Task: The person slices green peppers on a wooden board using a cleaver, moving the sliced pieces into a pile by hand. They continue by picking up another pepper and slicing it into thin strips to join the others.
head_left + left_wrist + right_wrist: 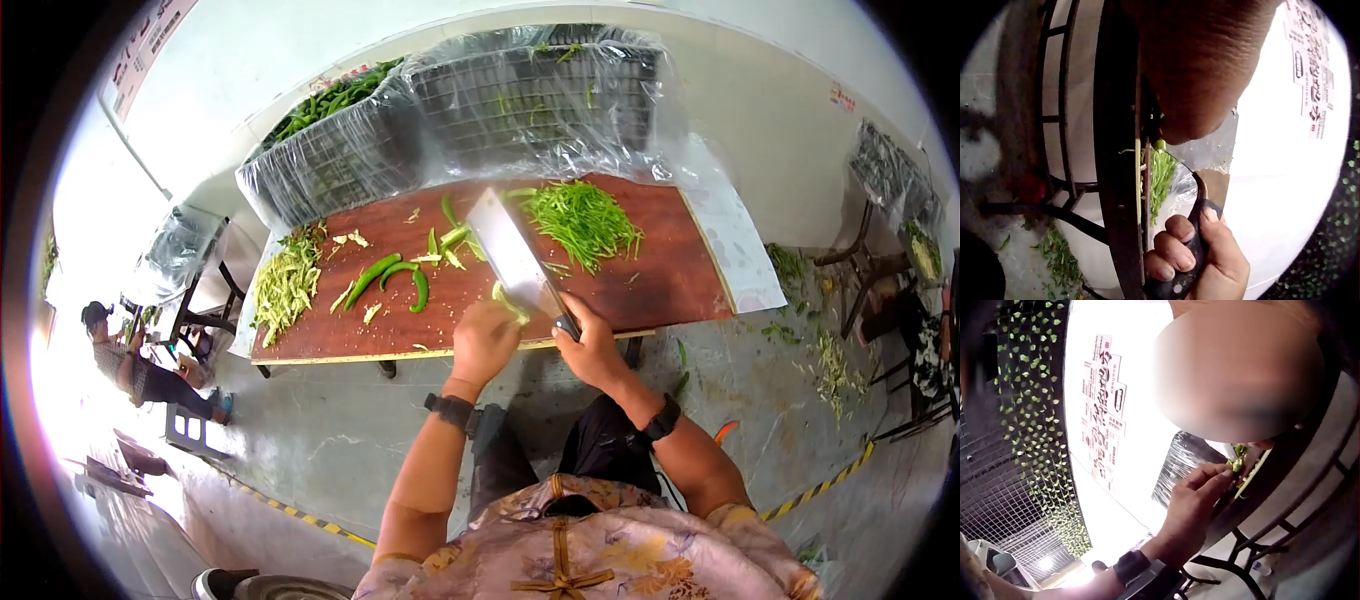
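My right hand (594,348) grips the dark handle of a cleaver (508,248), whose broad blade points away over the brown table (660,290). In the left wrist view, fingers curl round the handle (1192,259). Beside the blade, my left hand (484,338) pinches a pale green pepper piece (512,303) at the table's near edge. The piece (1237,464) also shows at the fingertips in the right wrist view. Whole green peppers (374,276) lie left of the blade. Shredded green pepper (590,222) is heaped to its right.
A pile of pale shreds (285,290) covers the table's left end. Plastic-covered crates (535,105) stand along the back, one holding green peppers (335,100). Scraps (835,375) litter the floor at right. Another person (140,365) sits far left.
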The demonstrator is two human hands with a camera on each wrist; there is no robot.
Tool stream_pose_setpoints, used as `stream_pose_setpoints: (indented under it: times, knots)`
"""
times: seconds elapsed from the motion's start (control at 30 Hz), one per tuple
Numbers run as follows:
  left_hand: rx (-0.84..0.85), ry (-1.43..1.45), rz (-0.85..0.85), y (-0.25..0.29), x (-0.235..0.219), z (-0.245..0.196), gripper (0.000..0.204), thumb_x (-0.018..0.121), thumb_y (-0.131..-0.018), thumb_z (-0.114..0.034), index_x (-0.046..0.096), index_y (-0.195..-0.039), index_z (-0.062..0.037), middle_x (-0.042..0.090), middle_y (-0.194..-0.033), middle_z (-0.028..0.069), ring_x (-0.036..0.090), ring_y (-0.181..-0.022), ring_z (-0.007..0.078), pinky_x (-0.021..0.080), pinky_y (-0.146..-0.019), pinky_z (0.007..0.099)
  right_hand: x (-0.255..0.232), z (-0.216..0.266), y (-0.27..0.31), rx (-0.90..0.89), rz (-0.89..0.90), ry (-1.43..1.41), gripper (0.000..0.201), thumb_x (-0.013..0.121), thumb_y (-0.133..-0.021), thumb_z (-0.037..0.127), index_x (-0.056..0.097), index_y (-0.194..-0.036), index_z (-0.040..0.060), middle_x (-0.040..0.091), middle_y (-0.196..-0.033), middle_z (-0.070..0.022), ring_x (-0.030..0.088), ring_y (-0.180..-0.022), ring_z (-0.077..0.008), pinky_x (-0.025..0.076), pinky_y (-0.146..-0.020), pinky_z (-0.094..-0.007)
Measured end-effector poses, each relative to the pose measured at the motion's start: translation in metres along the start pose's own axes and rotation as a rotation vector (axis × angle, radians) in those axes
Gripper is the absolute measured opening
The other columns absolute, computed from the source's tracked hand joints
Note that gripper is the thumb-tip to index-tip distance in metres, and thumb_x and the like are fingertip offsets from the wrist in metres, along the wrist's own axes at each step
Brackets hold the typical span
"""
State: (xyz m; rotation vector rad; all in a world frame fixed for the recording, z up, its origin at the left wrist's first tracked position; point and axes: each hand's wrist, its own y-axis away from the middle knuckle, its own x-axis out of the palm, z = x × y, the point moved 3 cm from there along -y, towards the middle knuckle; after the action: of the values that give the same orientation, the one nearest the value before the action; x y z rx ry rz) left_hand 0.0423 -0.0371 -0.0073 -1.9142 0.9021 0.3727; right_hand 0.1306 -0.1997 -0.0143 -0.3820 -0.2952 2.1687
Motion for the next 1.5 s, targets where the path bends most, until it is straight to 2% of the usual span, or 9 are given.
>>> stream_pose_setpoints:
  times: [0.13,0.2,0.3,0.43,0.73,0.9,1.03,1.1,1.5]
  knots:
    - [0.007,-0.005,-0.009,0.0,0.002,0.002,0.015,0.07,-0.07,-0.009,0.07,-0.085,-0.0053,0.066,-0.094,0.0122,0.063,-0.087,0.0297,0.052,-0.077,0.0368,-0.006,-0.002,0.004,-0.005,0.004,-0.01,0.045,0.058,-0.082,0.005,0.052,-0.126,-0.0032,0.063,-0.102,-0.0155,0.063,-0.086,-0.0208,0.05,-0.077,-0.033]
    - [0.013,-0.022,-0.006,0.0,0.002,0.002,0.016,0.07,-0.07,-0.009,0.07,-0.085,-0.0054,0.066,-0.094,0.0123,0.063,-0.087,0.0294,0.052,-0.077,0.0366,-0.007,-0.003,0.005,0.252,0.082,-0.159,0.045,0.056,-0.086,0.006,0.048,-0.13,-0.0013,0.06,-0.084,-0.0083,0.057,-0.063,-0.0143,0.048,-0.057,-0.0298]
    - [-0.03,-0.01,0.021,-0.002,0.002,0.002,0.018,0.07,-0.068,-0.008,0.07,-0.086,-0.0055,0.066,-0.094,0.0124,0.063,-0.088,0.0291,0.052,-0.077,0.0364,-0.004,-0.009,0.006,0.331,0.121,-0.405,0.047,0.053,-0.09,0.005,0.042,-0.135,0.0008,0.052,-0.071,-0.0016,0.047,-0.049,-0.0089,0.04,-0.044,-0.027]
    - [-0.049,0.016,0.035,-0.002,0.001,0.001,0.021,0.07,-0.067,-0.007,0.069,-0.088,-0.0055,0.066,-0.094,0.0124,0.063,-0.087,0.0292,0.051,-0.078,0.0362,-0.005,0.003,0.008,0.387,0.1,-0.48,0.048,0.051,-0.091,0.005,0.039,-0.137,0.0015,0.049,-0.066,-0.0002,0.046,-0.049,-0.0085,0.04,-0.044,-0.0272]
    - [-0.069,0.038,0.059,-0.004,0.0,0.002,0.022,0.068,-0.067,-0.004,0.068,-0.089,-0.0049,0.065,-0.094,0.0127,0.063,-0.088,0.0292,0.051,-0.079,0.0357,-0.004,0.011,0.006,0.431,0.054,-0.254,0.048,0.053,-0.091,0.006,0.04,-0.137,0.0029,0.05,-0.066,-0.001,0.047,-0.05,-0.0093,0.042,-0.045,-0.0272]
    - [-0.04,0.043,0.055,-0.004,0.0,0.005,0.023,0.068,-0.067,-0.003,0.067,-0.09,-0.0047,0.065,-0.094,0.0129,0.062,-0.089,0.0298,0.05,-0.08,0.0361,0.002,-0.014,0.011,0.501,0.048,-0.674,0.047,0.054,-0.09,0.006,0.042,-0.136,0.0048,0.051,-0.068,-0.0028,0.048,-0.051,-0.0102,0.042,-0.045,-0.0276]
    - [-0.058,0.041,0.071,-0.005,0.0,0.004,0.023,0.068,-0.068,-0.003,0.067,-0.091,-0.005,0.065,-0.093,0.0129,0.062,-0.089,0.0299,0.05,-0.081,0.0364,0.006,-0.014,0.01,0.514,0.032,-0.692,0.045,0.054,-0.09,0.006,0.043,-0.134,0.0047,0.051,-0.069,-0.003,0.048,-0.051,-0.0107,0.042,-0.045,-0.0283]
    - [-0.079,0.037,0.086,-0.006,0.0,0.005,0.023,0.068,-0.068,-0.004,0.067,-0.09,-0.0051,0.065,-0.093,0.013,0.061,-0.089,0.0298,0.05,-0.081,0.0365,0.007,-0.011,0.009,0.546,-0.009,-0.739,0.015,0.053,-0.092,0.005,0.049,-0.107,0.0075,0.051,-0.07,-0.0028,0.048,-0.052,-0.0096,0.042,-0.044,-0.027]
    - [-0.069,-0.024,0.153,-0.015,-0.002,0.01,0.026,0.071,-0.068,-0.009,0.069,-0.094,-0.008,0.065,-0.092,0.0118,0.06,-0.087,0.0296,0.05,-0.077,0.038,0.008,-0.011,0.01,0.58,-0.01,-0.78,0.01,0.053,-0.093,0.006,0.047,-0.1,0.0092,0.051,-0.07,-0.0034,0.048,-0.052,-0.0107,0.042,-0.044,-0.028]
